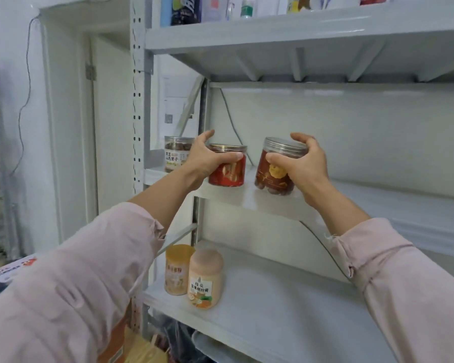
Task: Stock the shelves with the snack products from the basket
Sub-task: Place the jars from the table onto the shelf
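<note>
Left hand [207, 158] gripped red jar [228, 169] on middle shelf [247, 200]; right hand [302, 166] gripped brown jar [275, 171], tilted, just beside. Clear jar [174, 153] stood at left; two canisters [194, 276] on lower shelf [273, 310].

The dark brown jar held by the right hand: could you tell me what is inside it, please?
In the dark brown jar, round brown pieces show through the clear base; its label and the right hand cover the rest.

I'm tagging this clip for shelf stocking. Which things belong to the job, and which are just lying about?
Job: left hand gripping the red jar; right hand gripping the brown jar; clear jar beside them; middle shelf; orange tub and peach tub on the lower shelf.
Lying about: white bottle on the top shelf; wall cable.
</note>
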